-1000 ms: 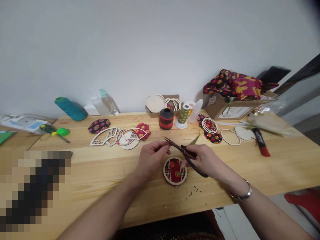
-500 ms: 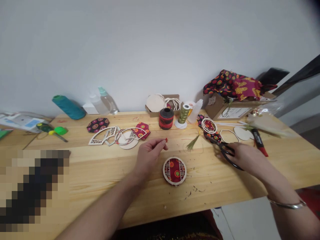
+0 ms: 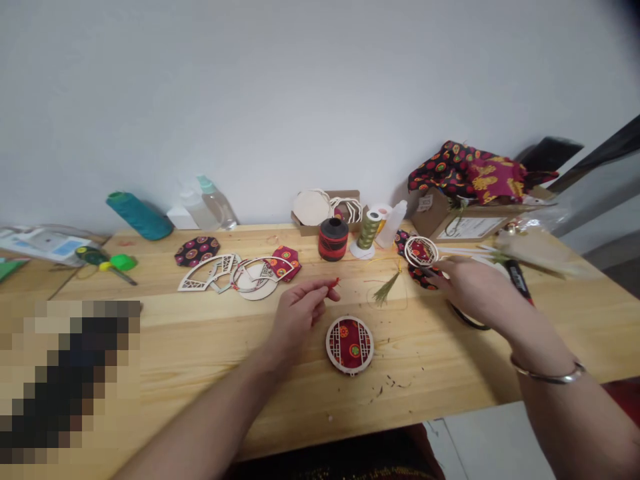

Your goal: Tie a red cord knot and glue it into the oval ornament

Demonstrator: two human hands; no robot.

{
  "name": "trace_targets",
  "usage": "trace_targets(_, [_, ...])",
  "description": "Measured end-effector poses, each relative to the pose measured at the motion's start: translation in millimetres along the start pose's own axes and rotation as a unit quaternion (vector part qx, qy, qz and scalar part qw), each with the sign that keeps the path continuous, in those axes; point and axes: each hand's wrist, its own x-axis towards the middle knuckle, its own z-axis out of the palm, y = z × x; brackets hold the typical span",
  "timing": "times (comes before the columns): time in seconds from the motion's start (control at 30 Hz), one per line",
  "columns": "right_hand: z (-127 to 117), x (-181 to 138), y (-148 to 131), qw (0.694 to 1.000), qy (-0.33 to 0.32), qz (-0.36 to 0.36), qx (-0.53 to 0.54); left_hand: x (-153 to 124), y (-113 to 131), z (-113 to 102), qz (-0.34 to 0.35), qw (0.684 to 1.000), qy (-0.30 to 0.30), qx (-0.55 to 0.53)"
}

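My left hand (image 3: 307,303) pinches a short piece of red thread (image 3: 335,283) between thumb and forefinger. Just below it lies a round ornament (image 3: 350,345) with a pale lattice frame over dark red patterned fabric. At the right, my right hand (image 3: 473,287) has its fingertips at the rim of a smaller round wooden-framed ornament (image 3: 421,252), apparently gripping it; the fingers are partly hidden. Beneath that hand are black scissors (image 3: 470,319) on the table, mostly covered. A green tassel (image 3: 387,290) lies between the hands.
Thread spools (image 3: 333,240) and a squeeze bottle (image 3: 393,225) stand at the back. Wooden fan and ring frames (image 3: 207,272) lie left, near a teal thread cone (image 3: 139,215). A cardboard box (image 3: 465,220) topped with fabric and a marker (image 3: 519,279) are at right.
My right hand has let go of the scissors and moved left and forward to the small round ornament. My left hand has turned slightly, and more of the red thread shows.
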Motion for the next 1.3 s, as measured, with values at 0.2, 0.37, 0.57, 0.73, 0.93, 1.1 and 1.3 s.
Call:
trace_targets(0.2, [15.7,19.7,-91.6,0.872,0.024,-0.193,0.45,0.9,-1.5,-0.1,-0.018,0.999,-0.026,-0.037])
trace_targets(0.37, [40.9,21.3,-106.8,0.816,0.045,-0.215,0.535,1.9,-2.8,0.6,-0.039,0.998,-0.033,-0.047])
trace_targets(0.57, [44.8,17.4,-100.8,0.807,0.074,-0.237,0.536,1.4,-5.5,3.0,-0.046,0.997,-0.04,-0.043])
trace_targets(0.73, [47.1,16.5,-101.3,0.796,0.083,-0.268,0.535,-0.4,-4.5,5.9,-0.048,0.996,-0.066,-0.044])
trace_targets(0.93, [45.1,16.1,-100.7,0.8,0.09,-0.255,0.535,-1.3,-3.9,4.4,-0.04,0.994,-0.098,0.015])
trace_targets(1.1, [44.2,16.2,-101.5,0.802,0.087,-0.224,0.546,-1.3,-4.8,3.6,-0.029,0.994,-0.086,0.061])
trace_targets(1.3, [41.2,14.6,-103.1,0.806,0.07,-0.212,0.549,-0.3,-6.4,3.0,-0.032,0.996,-0.06,0.054])
